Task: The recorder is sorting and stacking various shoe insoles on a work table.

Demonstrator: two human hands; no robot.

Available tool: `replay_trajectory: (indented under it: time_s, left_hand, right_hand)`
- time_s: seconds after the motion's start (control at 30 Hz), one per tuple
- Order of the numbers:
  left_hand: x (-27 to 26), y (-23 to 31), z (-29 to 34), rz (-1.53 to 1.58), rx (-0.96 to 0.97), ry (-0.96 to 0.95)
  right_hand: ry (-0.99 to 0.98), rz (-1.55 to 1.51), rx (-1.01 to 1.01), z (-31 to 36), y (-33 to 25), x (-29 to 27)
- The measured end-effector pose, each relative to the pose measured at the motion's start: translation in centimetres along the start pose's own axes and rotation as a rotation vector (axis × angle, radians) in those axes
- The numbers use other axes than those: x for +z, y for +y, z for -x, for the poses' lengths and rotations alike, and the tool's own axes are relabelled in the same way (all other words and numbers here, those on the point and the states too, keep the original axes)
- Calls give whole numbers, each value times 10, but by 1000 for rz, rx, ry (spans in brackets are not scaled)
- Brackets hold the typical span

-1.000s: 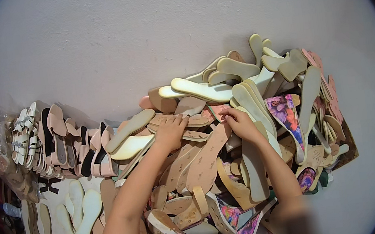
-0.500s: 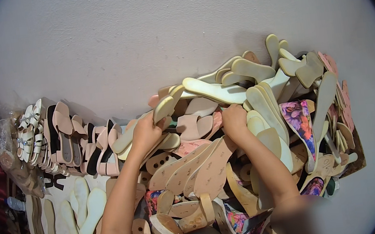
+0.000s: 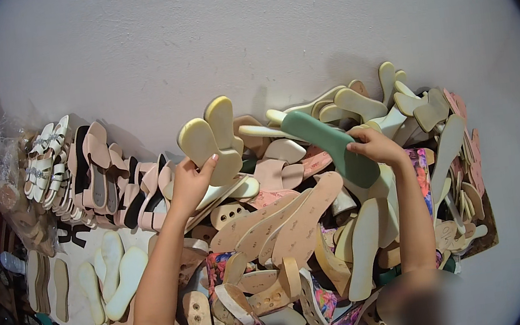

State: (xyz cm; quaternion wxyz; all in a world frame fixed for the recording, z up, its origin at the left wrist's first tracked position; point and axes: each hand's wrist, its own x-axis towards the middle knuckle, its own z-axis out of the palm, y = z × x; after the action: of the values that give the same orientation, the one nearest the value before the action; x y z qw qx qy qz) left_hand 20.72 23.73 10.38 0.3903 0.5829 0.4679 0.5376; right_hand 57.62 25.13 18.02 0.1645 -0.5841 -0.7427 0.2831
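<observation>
A person's left hand (image 3: 191, 184) closes around the lower ends of a bunch of cream soles (image 3: 197, 141), thumb across the front and fingers mostly hidden behind, a grip that seems to leave the upper ends splayed and visible above the knuckles. The right hand (image 3: 376, 146) pinches a green sole (image 3: 321, 134) near its narrow waist, thumb on the upper face, fingers only partly bent; gripped around the middle, the long piece likely balances more easily as it slants over the heap. Between the forearms, tan insoles (image 3: 303, 222) lie fanned and overlapping, apparently because the crowded stack leaves little room to lie flat. A pink slide (image 3: 274, 174) sits just behind them, while floral straps (image 3: 348, 322) poke out nearer the person. Pale soles (image 3: 358, 103) pile up toward the wall (image 3: 226, 43), which probably helps keep them from sliding away. To the left, pink sandals (image 3: 96, 150) and white sandals (image 3: 46, 163) stand packed in rows, perhaps to save space, beside a clear plastic bag (image 3: 7, 167).
</observation>
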Motion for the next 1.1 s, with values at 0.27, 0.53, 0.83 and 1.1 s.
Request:
replay_trajectory:
  time_s: [0.27,0.53,0.83,1.1]
  left_hand:
    - [-5,5,13,-20,51,6]
    - [-29,10,19,2,54,-41]
    - [3,24,23,528,-40,-33]
    - [-16,-17,34,490,-307,-14]
  right_hand:
    - [595,844,-59,8,-15,13]
    - [125,-113,-285,-14,-67,73]
    - [-145,-546,-508,-28,-134,155]
    - [49,151,-423,-55,-89,160]
